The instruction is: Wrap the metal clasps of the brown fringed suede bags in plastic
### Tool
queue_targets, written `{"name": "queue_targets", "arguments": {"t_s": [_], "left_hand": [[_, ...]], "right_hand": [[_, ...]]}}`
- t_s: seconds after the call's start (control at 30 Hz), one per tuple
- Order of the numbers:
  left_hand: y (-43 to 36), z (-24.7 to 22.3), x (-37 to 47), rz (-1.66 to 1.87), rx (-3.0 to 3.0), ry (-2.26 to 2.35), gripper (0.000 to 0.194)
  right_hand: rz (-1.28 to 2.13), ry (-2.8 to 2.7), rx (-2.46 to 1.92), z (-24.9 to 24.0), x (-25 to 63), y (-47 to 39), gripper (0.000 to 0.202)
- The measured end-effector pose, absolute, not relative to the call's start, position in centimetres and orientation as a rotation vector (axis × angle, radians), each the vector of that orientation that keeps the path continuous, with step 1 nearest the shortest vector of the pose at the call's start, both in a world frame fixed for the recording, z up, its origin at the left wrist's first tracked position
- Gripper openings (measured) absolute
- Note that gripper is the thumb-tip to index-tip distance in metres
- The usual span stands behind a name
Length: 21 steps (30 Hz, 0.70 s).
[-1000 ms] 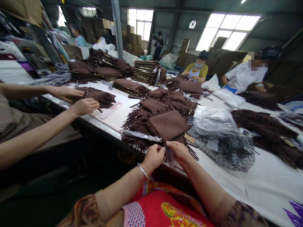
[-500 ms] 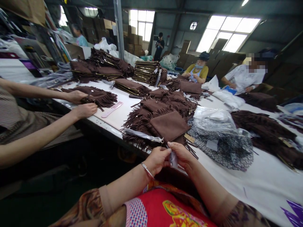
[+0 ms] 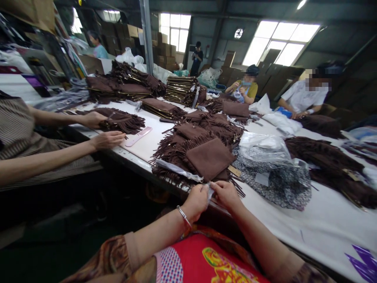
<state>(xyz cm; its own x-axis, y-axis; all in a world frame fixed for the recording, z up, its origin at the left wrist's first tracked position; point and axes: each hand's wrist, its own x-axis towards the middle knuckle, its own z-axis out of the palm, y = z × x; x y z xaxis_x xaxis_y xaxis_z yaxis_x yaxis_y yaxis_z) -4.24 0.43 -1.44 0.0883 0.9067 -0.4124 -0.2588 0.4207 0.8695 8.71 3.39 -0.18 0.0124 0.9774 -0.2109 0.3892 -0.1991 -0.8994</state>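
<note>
My left hand [image 3: 198, 201], with a metal bangle at the wrist, is closed around a clear plastic wrapper [image 3: 210, 192] at the table's front edge. Beside it my right hand [image 3: 226, 194] pinches the upper end of the same wrapper. Just beyond my fingers lies a flat brown pouch [image 3: 210, 158] on a heap of brown fringed bags [image 3: 173, 151]. A plastic-wrapped strap [image 3: 178, 169] lies across the fringe, its metal clasp close to my left hand. What is inside the wrapper I hold is hidden by my fingers.
Right of the heap sits a black-and-white speckled bundle [image 3: 277, 184] with clear plastic bags [image 3: 263, 146] on top. On the left a co-worker's hands [image 3: 108, 139] handle a fringed bag near a pink comb [image 3: 139, 136]. Stacked pouches [image 3: 181, 91] stand farther back.
My hands have shifted slightly, and the wrapper that hung below my fingers now shows upright between them. The co-worker's nearer hand on the left has moved a little to the right.
</note>
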Motion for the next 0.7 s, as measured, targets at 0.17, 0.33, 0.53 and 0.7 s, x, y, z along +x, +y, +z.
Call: {"name": "queue_targets", "arguments": {"t_s": [0.17, 0.33, 0.53, 0.7], "left_hand": [[0.9, -1.7, -4.1, 0.977, 0.757, 1.174, 0.039], [1.5, -1.2, -4.4, 0.873, 0.817, 1.154, 0.03], [2.2, -0.7, -5.1, 0.73, 0.901, 1.126, 0.031], [2.5, -0.7, -5.5, 0.748, 0.961, 1.182, 0.033]], "right_hand": [[1.429, -1.112, -1.53, -0.9, 8.4, 2.5, 0.041], [1.445, -1.135, -1.451, -0.9, 8.9, 2.1, 0.041], [1.117, -1.494, -1.562, -0.3, 9.6, 2.2, 0.026], [0.943, -1.669, -1.631, 0.3, 9.7, 2.3, 0.026]]}}
